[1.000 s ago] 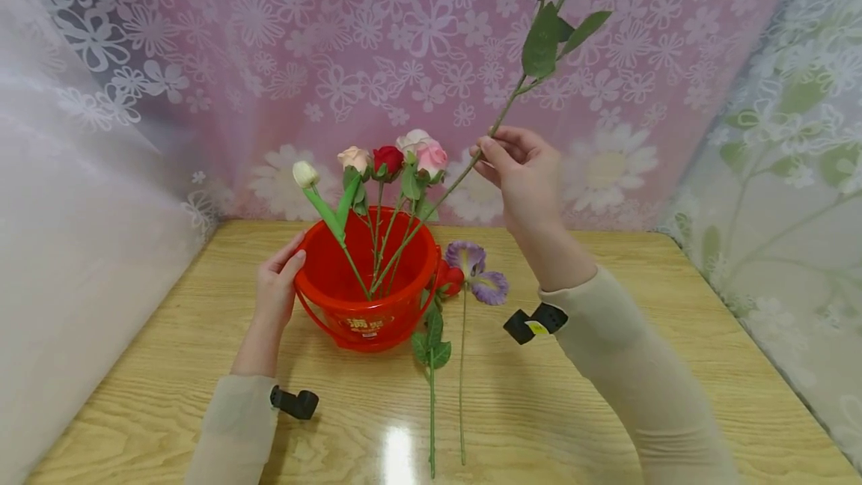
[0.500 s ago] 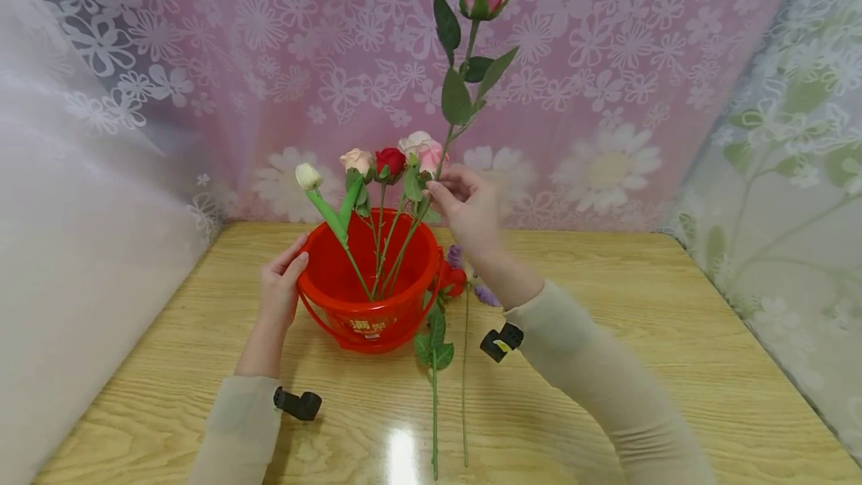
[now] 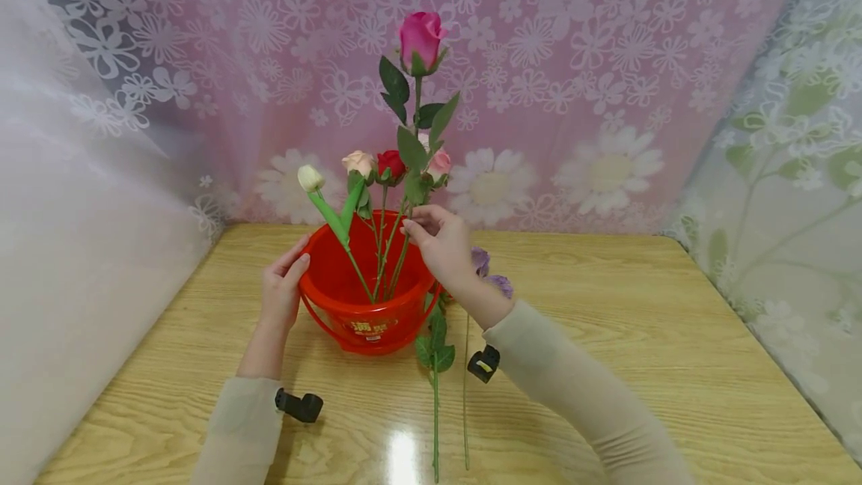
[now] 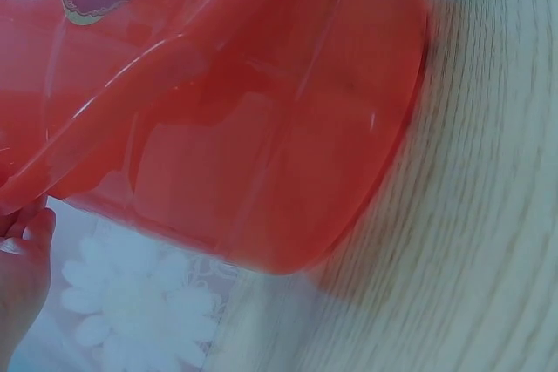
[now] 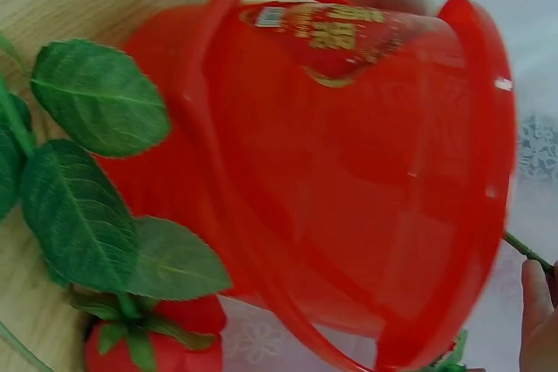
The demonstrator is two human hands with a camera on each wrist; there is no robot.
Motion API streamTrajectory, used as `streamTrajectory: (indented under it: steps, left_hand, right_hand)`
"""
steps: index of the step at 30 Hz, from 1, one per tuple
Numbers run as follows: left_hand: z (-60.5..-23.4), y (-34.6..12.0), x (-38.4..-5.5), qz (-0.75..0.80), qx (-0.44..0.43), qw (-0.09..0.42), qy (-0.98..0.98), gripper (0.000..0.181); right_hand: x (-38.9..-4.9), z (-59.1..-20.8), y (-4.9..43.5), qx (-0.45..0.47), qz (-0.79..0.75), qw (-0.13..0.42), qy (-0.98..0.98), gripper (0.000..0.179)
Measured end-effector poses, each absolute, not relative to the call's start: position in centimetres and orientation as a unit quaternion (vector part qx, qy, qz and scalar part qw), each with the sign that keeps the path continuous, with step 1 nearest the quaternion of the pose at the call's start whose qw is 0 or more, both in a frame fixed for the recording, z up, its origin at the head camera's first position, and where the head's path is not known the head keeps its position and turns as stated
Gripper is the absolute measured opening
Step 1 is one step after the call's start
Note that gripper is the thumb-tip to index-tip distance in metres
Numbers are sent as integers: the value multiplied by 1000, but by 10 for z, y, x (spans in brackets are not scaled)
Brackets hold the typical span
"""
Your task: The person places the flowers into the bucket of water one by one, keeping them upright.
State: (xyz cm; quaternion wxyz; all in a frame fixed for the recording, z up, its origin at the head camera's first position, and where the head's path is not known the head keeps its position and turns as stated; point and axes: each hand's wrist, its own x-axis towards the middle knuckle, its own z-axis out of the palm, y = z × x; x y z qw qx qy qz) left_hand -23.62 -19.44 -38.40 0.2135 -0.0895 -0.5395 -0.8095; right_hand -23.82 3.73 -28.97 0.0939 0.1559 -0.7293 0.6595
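Observation:
My left hand (image 3: pixel 281 290) holds the red plastic bucket (image 3: pixel 369 324) at the left side of its rim; in the left wrist view part of the hand (image 4: pixel 22 267) shows under the rim. Above the bucket's right rim, my right hand (image 3: pixel 441 242) pinches the stem of a tall magenta rose (image 3: pixel 420 40). That stem slants down into the bucket and stands higher than the other flowers. Inside the bucket lean a white tulip (image 3: pixel 310 179), a peach rose (image 3: pixel 359 163), a red rose (image 3: pixel 390 165) and a pink rose (image 3: pixel 439 163). A white bloom behind is mostly hidden.
To the bucket's right, a purple iris (image 3: pixel 498 284) lies on the wooden table (image 3: pixel 579 335). Beside it lies a red rose (image 5: pixel 166 337) with green leaves (image 3: pixel 436 343), its bloom hidden in the head view. A pink floral curtain (image 3: pixel 572 81) hangs behind the table.
My right hand has moved left and down with the magenta rose, tilting it from a rightward slant to nearly upright. My left hand has stayed at the bucket's rim.

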Motion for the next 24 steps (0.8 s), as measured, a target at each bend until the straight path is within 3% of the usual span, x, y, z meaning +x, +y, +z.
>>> streamTrajectory:
  steps: [8,24]
  left_hand:
    - [-385,-194,-236,-810,-84,213,-539,32]
    - [-386,-195,-236,-811,-94,213,-537,32]
  right_hand:
    - [-243,-314,32,178,608,99,-767,16]
    - [-252,-314,28,178,557,105,-804,16]
